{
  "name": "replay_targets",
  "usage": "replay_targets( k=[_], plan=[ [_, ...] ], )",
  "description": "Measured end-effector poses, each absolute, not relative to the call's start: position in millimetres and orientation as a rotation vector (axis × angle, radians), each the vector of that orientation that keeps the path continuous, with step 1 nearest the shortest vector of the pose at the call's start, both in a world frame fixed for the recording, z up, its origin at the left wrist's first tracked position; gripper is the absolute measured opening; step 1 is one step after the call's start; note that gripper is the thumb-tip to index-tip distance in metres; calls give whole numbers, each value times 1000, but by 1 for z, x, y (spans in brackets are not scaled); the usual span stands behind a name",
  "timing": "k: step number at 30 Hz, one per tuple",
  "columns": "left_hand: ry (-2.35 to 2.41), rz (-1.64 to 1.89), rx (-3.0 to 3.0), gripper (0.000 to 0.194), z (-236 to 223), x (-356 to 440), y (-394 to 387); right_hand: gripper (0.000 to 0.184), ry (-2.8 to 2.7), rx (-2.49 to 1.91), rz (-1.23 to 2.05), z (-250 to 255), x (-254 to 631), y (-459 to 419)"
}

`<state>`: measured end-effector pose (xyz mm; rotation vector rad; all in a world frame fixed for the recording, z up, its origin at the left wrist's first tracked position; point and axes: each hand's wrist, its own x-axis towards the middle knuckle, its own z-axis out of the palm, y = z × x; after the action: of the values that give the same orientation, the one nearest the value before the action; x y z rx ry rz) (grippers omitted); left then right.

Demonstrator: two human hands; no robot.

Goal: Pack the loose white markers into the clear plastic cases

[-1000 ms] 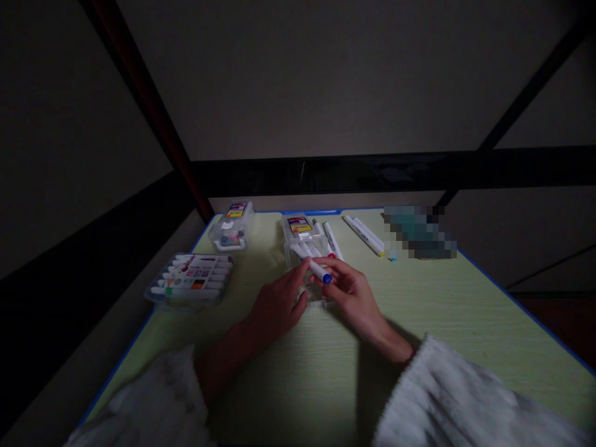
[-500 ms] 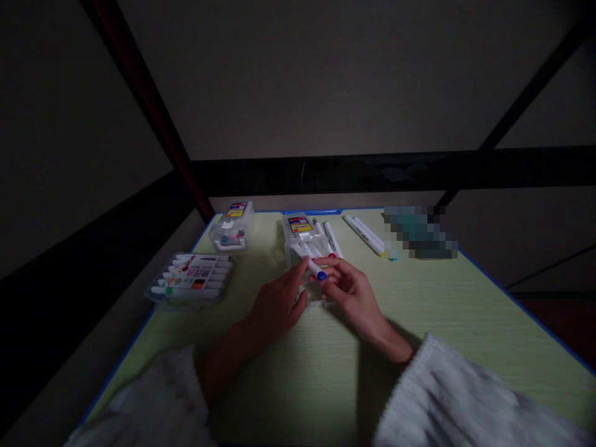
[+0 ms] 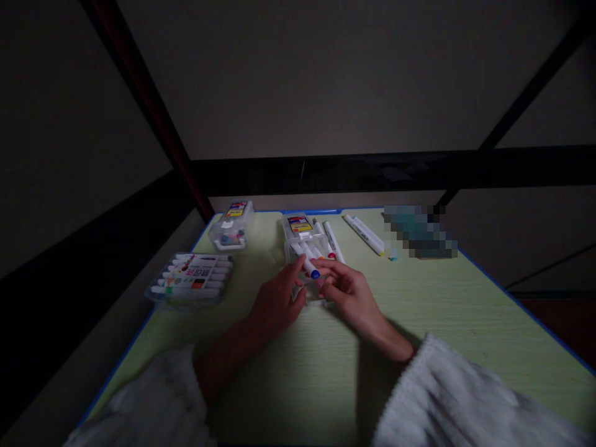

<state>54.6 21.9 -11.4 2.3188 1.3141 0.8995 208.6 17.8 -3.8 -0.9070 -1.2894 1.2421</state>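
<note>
My right hand (image 3: pixel 350 295) pinches a white marker with a blue cap (image 3: pixel 311 269) and holds it at the near end of a clear plastic marker case (image 3: pixel 303 243) that holds several white markers. My left hand (image 3: pixel 277 300) rests against the case's near left side, with its fingers curled on it and one fingertip by the marker. Both hands meet over the pale green table (image 3: pixel 326 372).
A flat clear pack of markers (image 3: pixel 192 279) lies at the left. A small clear box (image 3: pixel 231 226) stands behind it. Two loose white markers (image 3: pixel 364 234) lie at the back right, beside a blurred dark object (image 3: pixel 419 232). A dark rail crosses behind the table.
The blue-capped marker has slid left and away, deeper into the case, carried by my right hand. My left hand has barely moved.
</note>
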Motion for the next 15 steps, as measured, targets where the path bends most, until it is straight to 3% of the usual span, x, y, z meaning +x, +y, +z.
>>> replay_targets(
  k=[15],
  plan=[
    [1290,948,2321,55,-18,53,27,36,-1302,-951,1311,-4,209,18]
  ],
)
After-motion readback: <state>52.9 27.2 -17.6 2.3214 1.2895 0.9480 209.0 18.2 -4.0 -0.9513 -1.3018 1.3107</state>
